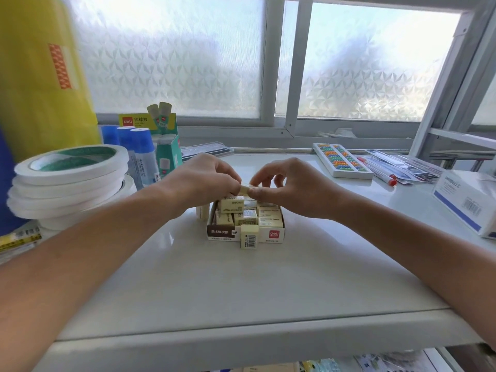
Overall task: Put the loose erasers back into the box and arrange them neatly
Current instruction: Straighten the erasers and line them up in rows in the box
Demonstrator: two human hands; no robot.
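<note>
A small white and brown eraser box (271, 235) stands on the white shelf, holding several cream erasers (269, 220), some lying crooked. One loose eraser (249, 236) leans upright against the box's front wall. Another loose eraser (203, 212) stands just left of the box, partly hidden by my left wrist. Above the box's far end, my left hand (204, 178) and my right hand (290, 183) both pinch one cream eraser (244, 189) between fingertips.
A stack of white tape rolls (69, 181) sits at the left, with blue glue bottles (142, 151) and a green glue-stick display box (163, 146) behind. An abacus (342, 161), a red-tipped pen (381, 171) and a white carton (467, 202) lie at the right. The shelf's front edge (241, 342) is near me.
</note>
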